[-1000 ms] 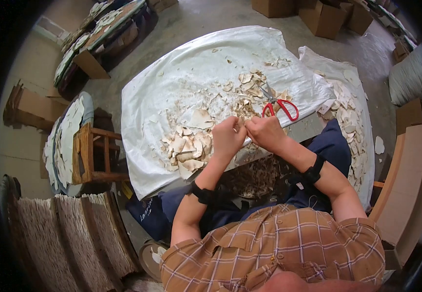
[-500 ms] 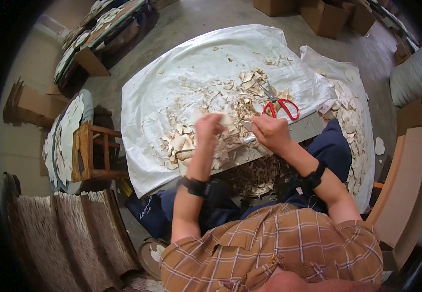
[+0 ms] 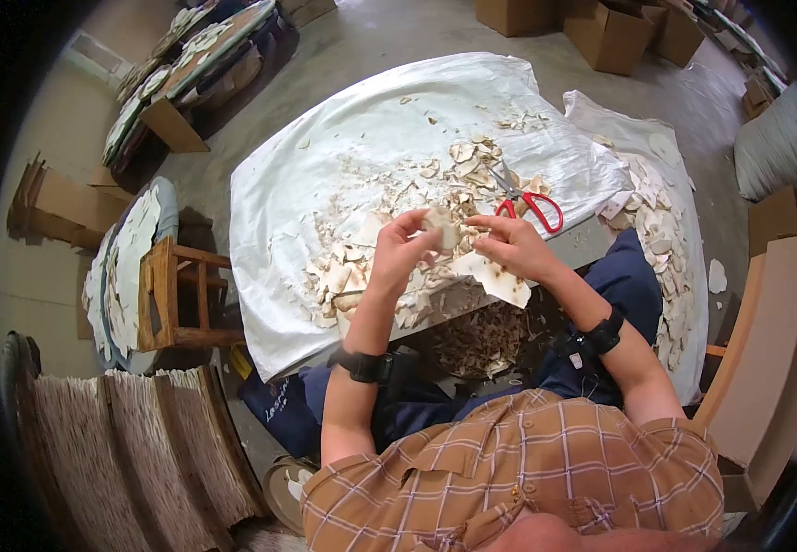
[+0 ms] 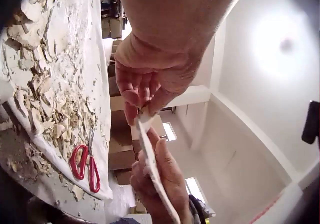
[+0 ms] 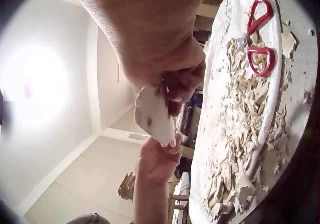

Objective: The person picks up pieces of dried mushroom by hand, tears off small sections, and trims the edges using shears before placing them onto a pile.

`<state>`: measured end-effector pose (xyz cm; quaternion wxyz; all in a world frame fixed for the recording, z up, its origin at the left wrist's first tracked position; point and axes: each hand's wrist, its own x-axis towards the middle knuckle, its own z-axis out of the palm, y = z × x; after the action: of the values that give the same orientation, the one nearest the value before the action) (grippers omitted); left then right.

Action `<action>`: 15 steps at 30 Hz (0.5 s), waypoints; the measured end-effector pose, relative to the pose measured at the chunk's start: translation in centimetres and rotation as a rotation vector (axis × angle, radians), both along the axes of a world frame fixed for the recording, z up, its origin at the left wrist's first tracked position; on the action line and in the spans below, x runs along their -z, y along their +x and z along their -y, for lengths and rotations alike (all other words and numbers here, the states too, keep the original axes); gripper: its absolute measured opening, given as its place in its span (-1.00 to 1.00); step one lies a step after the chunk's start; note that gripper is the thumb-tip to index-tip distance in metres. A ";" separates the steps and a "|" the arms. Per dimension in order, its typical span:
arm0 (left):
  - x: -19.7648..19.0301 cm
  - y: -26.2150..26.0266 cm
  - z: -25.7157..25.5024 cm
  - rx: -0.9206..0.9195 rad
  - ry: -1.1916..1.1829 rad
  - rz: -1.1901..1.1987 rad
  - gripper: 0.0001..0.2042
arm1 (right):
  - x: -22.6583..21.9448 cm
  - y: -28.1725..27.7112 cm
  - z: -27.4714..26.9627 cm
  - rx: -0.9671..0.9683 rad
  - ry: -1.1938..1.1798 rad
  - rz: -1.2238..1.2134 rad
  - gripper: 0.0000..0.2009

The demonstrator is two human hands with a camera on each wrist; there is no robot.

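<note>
My left hand [image 3: 403,256] pinches a small pale flake [image 3: 441,226], blurred in the head view, between thumb and fingers. Just to its right, my right hand [image 3: 516,250] grips a larger flat white piece [image 3: 498,280] with a jagged edge and a few brown spots. Seen edge-on in the left wrist view, the flat piece [image 4: 156,171] reaches up to the left fingertips. Both hands are raised over the near edge of the cloth-covered table. Red-handled scissors [image 3: 545,210] lie partly spread beyond the right hand, among broken flakes [image 3: 352,267].
White cloth [image 3: 297,175] covers the table. Below its near edge sits a container of brown scraps [image 3: 481,340]. More white pieces [image 3: 660,230] are heaped on a sheet at right. A wooden stool [image 3: 164,285] stands left, and a long cardboard box [image 3: 766,340] right.
The hands were together, then the left swung left over the flakes and came back toward the right hand. The right hand's fingers have loosened outward, and the large white piece now shows below it.
</note>
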<state>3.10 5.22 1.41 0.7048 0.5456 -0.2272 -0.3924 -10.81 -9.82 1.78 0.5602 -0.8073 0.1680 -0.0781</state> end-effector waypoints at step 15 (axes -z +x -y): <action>-0.9 -1.0 0.1 0.200 0.130 -0.058 -0.75 | 0.5 -0.7 0.4 0.063 0.431 0.108 -0.79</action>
<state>2.08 5.15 2.34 0.6316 0.5531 -0.2340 -0.4902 -11.49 -10.23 1.32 0.7255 -0.6578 0.1755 -0.1010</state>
